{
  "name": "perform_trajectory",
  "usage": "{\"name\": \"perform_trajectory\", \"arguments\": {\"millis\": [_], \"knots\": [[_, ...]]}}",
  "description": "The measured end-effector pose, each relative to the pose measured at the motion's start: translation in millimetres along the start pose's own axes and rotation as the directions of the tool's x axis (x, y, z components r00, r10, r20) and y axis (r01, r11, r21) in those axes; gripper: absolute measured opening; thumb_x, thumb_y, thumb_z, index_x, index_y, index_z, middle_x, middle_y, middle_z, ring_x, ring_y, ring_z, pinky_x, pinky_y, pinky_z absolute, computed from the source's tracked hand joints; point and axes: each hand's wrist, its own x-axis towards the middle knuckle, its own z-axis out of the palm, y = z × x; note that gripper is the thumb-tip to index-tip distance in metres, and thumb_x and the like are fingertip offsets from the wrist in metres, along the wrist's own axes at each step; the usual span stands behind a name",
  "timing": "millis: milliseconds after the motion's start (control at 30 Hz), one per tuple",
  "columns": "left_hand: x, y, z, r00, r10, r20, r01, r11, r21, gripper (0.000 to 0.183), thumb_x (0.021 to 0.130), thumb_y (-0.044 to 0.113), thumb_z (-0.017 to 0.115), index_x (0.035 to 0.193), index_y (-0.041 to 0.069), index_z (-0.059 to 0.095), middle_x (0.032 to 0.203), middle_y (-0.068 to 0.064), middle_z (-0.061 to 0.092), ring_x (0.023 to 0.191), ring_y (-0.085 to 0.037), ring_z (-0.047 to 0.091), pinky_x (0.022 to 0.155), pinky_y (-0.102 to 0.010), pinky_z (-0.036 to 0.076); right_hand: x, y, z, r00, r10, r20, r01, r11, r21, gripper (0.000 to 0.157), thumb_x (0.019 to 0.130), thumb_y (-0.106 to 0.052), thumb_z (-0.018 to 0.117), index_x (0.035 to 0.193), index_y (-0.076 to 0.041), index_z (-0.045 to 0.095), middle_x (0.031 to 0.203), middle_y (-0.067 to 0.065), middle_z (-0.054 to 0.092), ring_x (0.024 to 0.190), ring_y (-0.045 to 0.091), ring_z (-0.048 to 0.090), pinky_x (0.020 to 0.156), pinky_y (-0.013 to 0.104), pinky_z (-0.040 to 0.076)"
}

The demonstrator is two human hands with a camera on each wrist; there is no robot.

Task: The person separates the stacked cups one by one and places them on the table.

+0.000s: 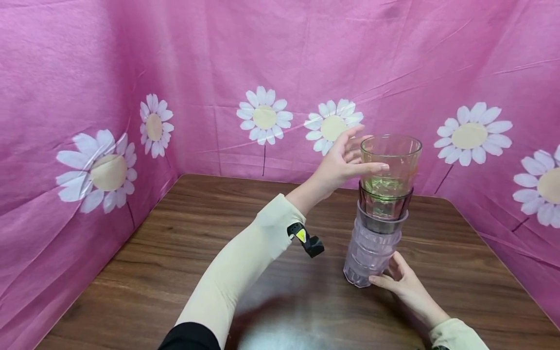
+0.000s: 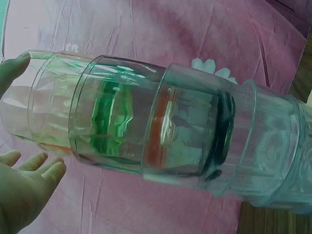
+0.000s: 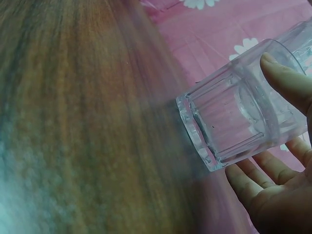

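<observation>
A tall stack of nested plastic cups stands on the table on the right in the head view. Clear cups (image 1: 372,248) form its lower part, with a dark grey cup (image 1: 385,226) above and green- and orange-tinted cups (image 1: 391,167) at the top. My left hand (image 1: 339,165) is beside the top cups, thumb in front and fingers spread; whether it touches them I cannot tell. Low on the stack, my right hand (image 1: 407,289) holds the bottom clear cup (image 3: 226,109), thumb on one side and fingers on the other.
The brown wooden table (image 1: 183,248) spreads out left of the stack. Pink cloth (image 1: 201,58) with daisies hangs behind and at both sides. A black strap device (image 1: 306,239) sits on the left wrist.
</observation>
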Motion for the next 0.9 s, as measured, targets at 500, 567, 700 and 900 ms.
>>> {"name": "perform_trajectory", "arguments": {"millis": [500, 567, 700, 900], "knots": [[3.6, 2.4, 5.3, 1.0, 0.025, 0.009, -0.025, 0.999, -0.022, 0.088, 0.08, -0.007, 0.077, 0.152, 0.012, 0.03, 0.127, 0.0, 0.065, 0.106, -0.006, 0.063, 0.095, -0.02, 0.05, -0.4, -0.3, 0.0, 1.0, 0.007, 0.004, -0.007, 1.0, -0.009, 0.072, 0.085, 0.016, 0.064, 0.144, -0.021, 0.042, 0.131, -0.02, 0.056, 0.12, -0.008, 0.049, 0.091, 0.014, 0.048], [4.0, 1.6, 7.3, 0.999, 0.037, 0.004, -0.037, 0.999, -0.02, 0.088, 0.079, -0.007, 0.077, 0.152, 0.011, 0.031, 0.127, -0.001, 0.065, 0.105, -0.005, 0.063, 0.094, -0.02, 0.05, -0.9, 0.3, 0.3, 1.0, 0.002, -0.001, -0.002, 1.0, -0.008, 0.073, 0.085, 0.017, 0.064, 0.143, -0.022, 0.043, 0.131, -0.02, 0.057, 0.119, -0.008, 0.049, 0.09, 0.014, 0.048], [4.6, 0.5, 10.3, 0.998, 0.068, -0.007, -0.067, 0.997, 0.032, 0.088, 0.077, -0.003, 0.081, 0.15, 0.01, 0.034, 0.124, 0.002, 0.066, 0.103, -0.002, 0.062, 0.094, -0.018, 0.05, -0.9, 0.9, 0.7, 1.0, 0.006, -0.02, -0.006, 1.0, -0.019, 0.074, 0.084, 0.018, 0.064, 0.142, -0.023, 0.045, 0.129, -0.02, 0.058, 0.118, -0.008, 0.05, 0.089, 0.014, 0.048], [4.8, -0.6, 10.4, 0.996, 0.088, -0.004, -0.087, 0.993, 0.08, 0.08, 0.076, -0.002, 0.082, 0.146, 0.006, 0.044, 0.121, 0.004, 0.068, 0.101, 0.0, 0.062, 0.093, -0.018, 0.051, -0.6, 1.1, 0.2, 1.0, 0.001, -0.016, -0.002, 1.0, -0.021, 0.074, 0.084, 0.018, 0.064, 0.142, -0.023, 0.044, 0.129, -0.02, 0.058, 0.118, -0.008, 0.049, 0.09, 0.014, 0.048]]}}
